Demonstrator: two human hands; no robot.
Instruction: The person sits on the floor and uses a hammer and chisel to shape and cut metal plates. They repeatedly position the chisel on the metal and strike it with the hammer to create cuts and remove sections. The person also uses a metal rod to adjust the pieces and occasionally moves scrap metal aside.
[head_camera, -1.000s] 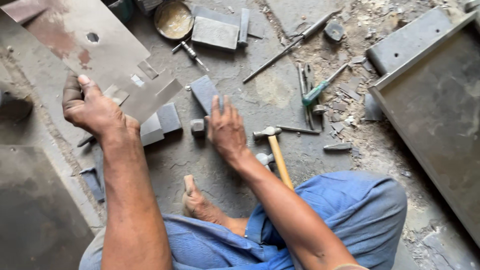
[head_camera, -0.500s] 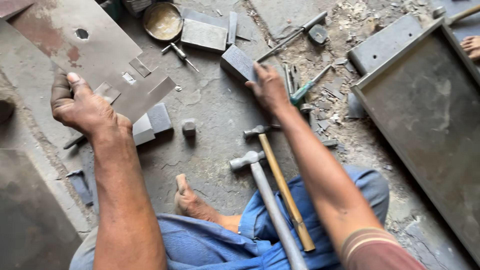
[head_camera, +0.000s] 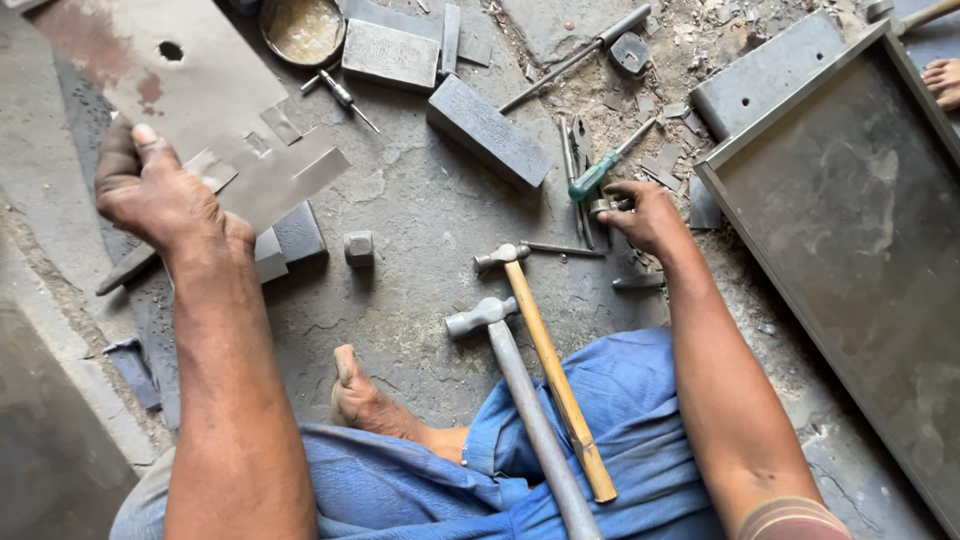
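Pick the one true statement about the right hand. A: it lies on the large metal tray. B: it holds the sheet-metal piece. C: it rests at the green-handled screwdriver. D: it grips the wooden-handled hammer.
C: the right hand sits at the handle end of the green-handled screwdriver, while the wooden-handled hammer lies untouched on the floor.

Place: a rough floor-level metal workshop, seen from above.
Floor: cracked grey concrete (head_camera: 420, 220), strewn with metal offcuts (head_camera: 665, 165) at the far right.
Worker: seated on the ground, bare foot (head_camera: 360, 395) out in front.
Tools: two hammers (head_camera: 530, 340) lie near the middle; a green-handled screwdriver (head_camera: 598, 172) lies farther off.
Stock: steel blocks (head_camera: 490, 130) far centre, a cut sheet of metal (head_camera: 190, 110) far left.
Product: a shallow sheet-metal tray (head_camera: 850, 230) at the right.
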